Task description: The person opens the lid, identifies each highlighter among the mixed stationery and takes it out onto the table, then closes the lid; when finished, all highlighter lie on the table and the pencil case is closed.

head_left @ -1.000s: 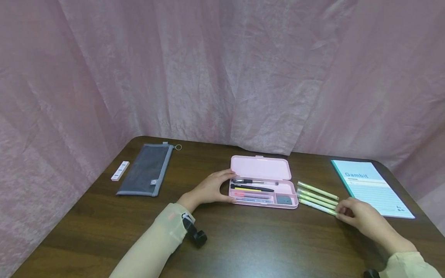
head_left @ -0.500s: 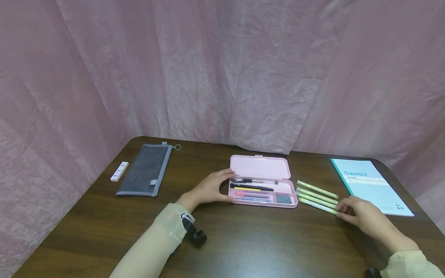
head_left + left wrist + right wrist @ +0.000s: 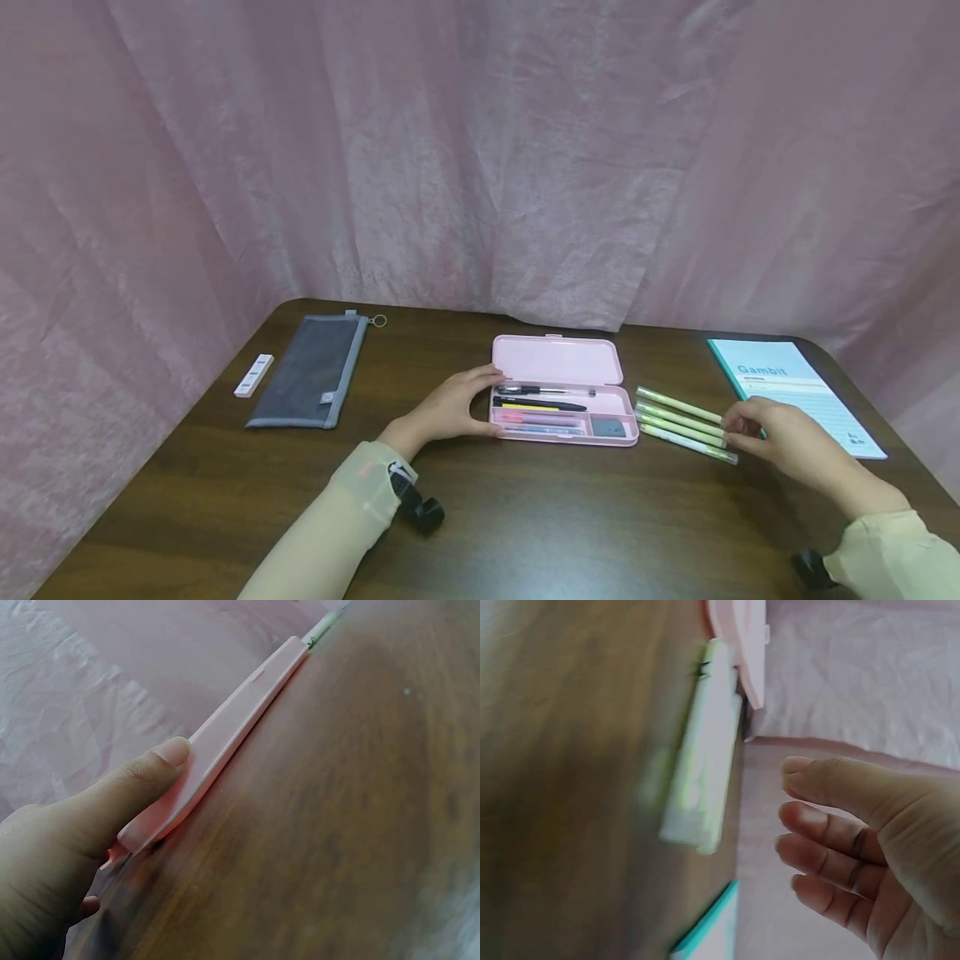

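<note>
A pink pencil case (image 3: pixel 557 362) lies with its lid raised at the table's middle. My left hand (image 3: pixel 447 407) holds its left end, thumb at the front wall (image 3: pixel 238 724) and fingers at the back corner. Inside are a clear-barrelled pen (image 3: pixel 534 390), a black pen (image 3: pixel 542 405), pink and blue pens, and a grey eraser (image 3: pixel 607 427). Several light-green pens (image 3: pixel 679 405) lie side by side right of the case. My right hand (image 3: pixel 787 435) hovers at their right ends; its wrist view shows loosely curled fingers (image 3: pixel 817 855) holding nothing, apart from the pens.
A notebook (image 3: pixel 806 392) marked "Gambit" lies behind the right hand. On the left are a grey mesh zip pouch (image 3: pixel 309 371) with a ring pull and a small white block (image 3: pixel 253 376). A pink curtain (image 3: pixel 480 167) hangs along the table's back edge.
My right hand has shifted slightly back, from the nearest green pen's end toward the farther ones. The left hand keeps its hold on the pencil case. The head view has tilted slightly.
</note>
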Tool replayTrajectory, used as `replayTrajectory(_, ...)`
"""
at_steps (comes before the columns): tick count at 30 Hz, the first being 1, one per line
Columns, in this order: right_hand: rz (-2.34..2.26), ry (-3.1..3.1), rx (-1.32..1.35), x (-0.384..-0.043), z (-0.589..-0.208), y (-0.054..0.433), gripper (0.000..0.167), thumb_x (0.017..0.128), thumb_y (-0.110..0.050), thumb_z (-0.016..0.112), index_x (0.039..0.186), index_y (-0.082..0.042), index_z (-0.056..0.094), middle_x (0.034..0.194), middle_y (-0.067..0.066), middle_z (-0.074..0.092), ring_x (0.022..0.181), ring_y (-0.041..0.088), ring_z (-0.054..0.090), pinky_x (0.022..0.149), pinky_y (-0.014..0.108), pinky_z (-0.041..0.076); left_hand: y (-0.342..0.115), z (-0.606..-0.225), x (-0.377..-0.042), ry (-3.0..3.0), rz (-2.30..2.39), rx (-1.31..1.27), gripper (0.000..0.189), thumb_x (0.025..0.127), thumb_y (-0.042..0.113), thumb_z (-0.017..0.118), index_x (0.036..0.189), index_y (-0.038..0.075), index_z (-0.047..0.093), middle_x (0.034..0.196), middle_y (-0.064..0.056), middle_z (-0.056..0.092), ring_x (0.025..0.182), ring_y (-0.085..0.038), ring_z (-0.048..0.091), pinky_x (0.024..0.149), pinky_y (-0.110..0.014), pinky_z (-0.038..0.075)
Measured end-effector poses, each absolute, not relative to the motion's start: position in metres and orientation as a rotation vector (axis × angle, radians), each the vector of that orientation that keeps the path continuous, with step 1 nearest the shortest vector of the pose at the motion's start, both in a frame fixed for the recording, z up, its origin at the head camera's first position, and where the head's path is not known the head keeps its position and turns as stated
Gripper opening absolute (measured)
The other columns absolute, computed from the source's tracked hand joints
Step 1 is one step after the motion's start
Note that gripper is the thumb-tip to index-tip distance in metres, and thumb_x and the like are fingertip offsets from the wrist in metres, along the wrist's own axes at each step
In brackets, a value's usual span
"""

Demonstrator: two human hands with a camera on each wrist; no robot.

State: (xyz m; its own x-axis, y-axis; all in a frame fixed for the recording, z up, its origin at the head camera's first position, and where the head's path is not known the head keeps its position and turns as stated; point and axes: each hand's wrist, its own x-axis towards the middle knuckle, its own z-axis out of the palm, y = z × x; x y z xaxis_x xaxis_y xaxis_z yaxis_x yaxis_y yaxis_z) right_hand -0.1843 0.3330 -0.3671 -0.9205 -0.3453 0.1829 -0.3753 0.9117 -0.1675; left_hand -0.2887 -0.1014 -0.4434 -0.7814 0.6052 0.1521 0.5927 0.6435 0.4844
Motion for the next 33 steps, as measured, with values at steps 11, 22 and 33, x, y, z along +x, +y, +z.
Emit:
replayTrajectory(11,0.358,-2.975,0.669,-0.203,-0.335,0.305,0.005,0.082,-0.012,0.073,0.086,-0.012,0.069,0.072,-0.012,0.059,0.067,-0.005,0.048,0.057,0.022,0.046,-0.102,-0.445,-0.289,2.834,0.823,1.031,0.082,0.070,0.052,0.080,0.140,0.020,0.050,0.150,-0.003,0.043,0.138,-0.027,0.041,0.115,-0.046,0.033)
replayTrajectory(22,0.452,-3.032,0.749,-0.220,-0.319,0.269,0.007,0.084,-0.015,0.072,0.091,-0.012,0.070,0.080,-0.010,0.065,0.072,0.001,0.056,0.064,0.024,0.050,-0.101,-0.444,-0.290,2.843,0.801,1.030,0.083,0.070,0.053,0.079,0.140,0.019,0.049,0.150,-0.002,0.043,0.138,-0.026,0.041,0.115,-0.046,0.033)
replayTrajectory(33,0.546,-3.068,0.839,-0.235,-0.326,0.234,0.008,0.085,-0.010,0.069,0.093,-0.009,0.070,0.080,-0.005,0.067,0.072,0.007,0.057,0.065,0.024,0.050,-0.101,-0.442,-0.287,2.832,0.819,1.030,0.083,0.071,0.053,0.079,0.140,0.019,0.049,0.150,-0.004,0.043,0.138,-0.027,0.041,0.114,-0.047,0.033)
